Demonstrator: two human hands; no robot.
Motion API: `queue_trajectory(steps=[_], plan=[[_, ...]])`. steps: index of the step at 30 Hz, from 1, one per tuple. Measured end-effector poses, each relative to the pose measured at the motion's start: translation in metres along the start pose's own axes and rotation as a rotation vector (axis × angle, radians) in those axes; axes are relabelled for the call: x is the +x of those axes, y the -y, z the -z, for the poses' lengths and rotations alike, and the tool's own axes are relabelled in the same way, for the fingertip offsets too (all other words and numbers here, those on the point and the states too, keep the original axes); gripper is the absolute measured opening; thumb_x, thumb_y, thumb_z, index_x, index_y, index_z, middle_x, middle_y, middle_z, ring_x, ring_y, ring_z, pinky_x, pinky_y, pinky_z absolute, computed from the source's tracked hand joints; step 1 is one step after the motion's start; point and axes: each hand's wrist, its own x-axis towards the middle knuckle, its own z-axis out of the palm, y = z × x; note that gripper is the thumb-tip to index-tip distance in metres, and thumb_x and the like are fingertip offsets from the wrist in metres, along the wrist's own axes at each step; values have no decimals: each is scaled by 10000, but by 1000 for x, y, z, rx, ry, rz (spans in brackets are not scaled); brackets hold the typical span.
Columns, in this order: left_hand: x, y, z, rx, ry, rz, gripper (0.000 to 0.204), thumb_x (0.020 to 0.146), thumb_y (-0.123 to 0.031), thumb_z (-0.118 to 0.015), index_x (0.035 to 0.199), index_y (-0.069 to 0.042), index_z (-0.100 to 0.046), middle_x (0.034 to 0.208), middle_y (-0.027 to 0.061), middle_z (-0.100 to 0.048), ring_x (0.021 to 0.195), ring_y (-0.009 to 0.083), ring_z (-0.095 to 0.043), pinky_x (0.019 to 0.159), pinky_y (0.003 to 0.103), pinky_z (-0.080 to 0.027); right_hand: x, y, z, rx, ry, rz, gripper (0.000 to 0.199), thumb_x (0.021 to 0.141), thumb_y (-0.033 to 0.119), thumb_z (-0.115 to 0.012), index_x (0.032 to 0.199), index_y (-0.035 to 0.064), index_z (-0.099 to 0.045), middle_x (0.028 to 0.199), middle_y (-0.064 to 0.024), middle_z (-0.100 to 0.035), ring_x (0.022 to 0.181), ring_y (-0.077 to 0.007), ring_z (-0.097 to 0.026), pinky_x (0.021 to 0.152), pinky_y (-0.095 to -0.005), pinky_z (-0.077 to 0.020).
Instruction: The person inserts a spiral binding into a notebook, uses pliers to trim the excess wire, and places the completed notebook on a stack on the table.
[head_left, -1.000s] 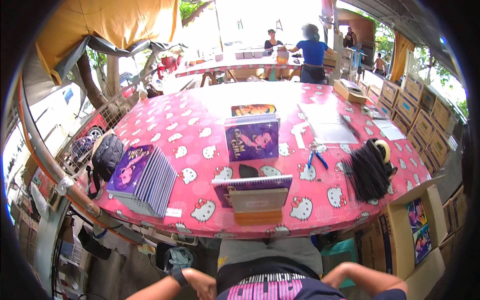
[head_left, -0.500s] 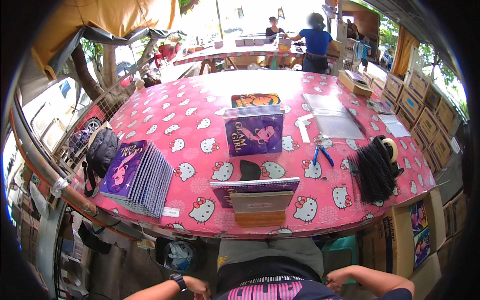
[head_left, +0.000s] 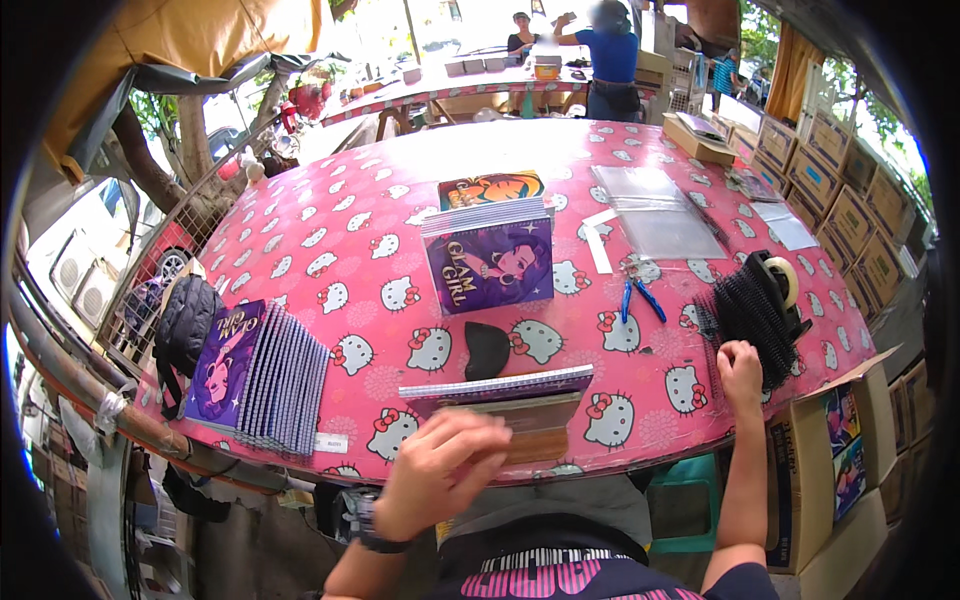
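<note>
Left hand, blurred, fingers spread, hovers over wooden block under notebook stack at near table edge. Right hand, fingers curled together, touches black binding combs. Risk: hasty reach could knock stack off block. Hidden: left fingertips' contact unclear; block's front masked by hand.
</note>
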Motion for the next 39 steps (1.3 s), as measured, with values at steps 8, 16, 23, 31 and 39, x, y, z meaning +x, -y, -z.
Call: queue_trajectory(steps=[8, 16, 23, 31, 39], plan=[[35, 12, -81, 471, -182, 82, 392, 819, -214, -670, 1200, -138, -621, 1011, -20, -605, 1010, 156, -559, 1066, 551, -121, 24, 7, -47, -300, 46, -159, 334, 773, 258, -749, 1005, 50, -630, 996, -123, -587, 988, -305, -588, 826, -393, -515], [36, 36, -79, 472, -173, -79, 271, 785, -159, -712, 1052, -190, -682, 878, -52, -586, 864, 137, -560, 1020, 442, -203, 39, 6, -22, -212, -18, -11, 147, 813, 157, -651, 885, 32, -621, 886, -148, -618, 826, -341, -637, 726, -432, -521], [57, -1, -96, 529, -172, 169, 497, 694, -433, -772, 1102, -169, -665, 956, -19, -571, 1008, 181, -522, 1055, 517, -94, 42, 27, -1, -30, 75, -101, 331, 801, 25, -617, 1129, 18, -570, 993, -154, -598, 907, -323, -605, 807, -407, -492], [60, 17, -128, 634, -261, 152, 372, 755, -455, -688, 1000, -174, -671, 903, -22, -557, 1044, 164, -517, 1072, 599, 21, 40, 73, 11, 479, 102, -137, 384, 875, 63, -519, 1257, 24, -499, 830, -82, -512, 715, -167, -508, 688, -312, -453], [52, 12, -104, 354, -180, 60, 378, 791, -334, -731, 1114, -156, -652, 1002, 7, -634, 969, 180, -575, 1012, 439, -231, -7, 163, 41, 1194, 688, 59, 314, 950, 77, -520, 1261, 44, -539, 754, -5, -510, 668, -64, -461, 577, -220, -411]])
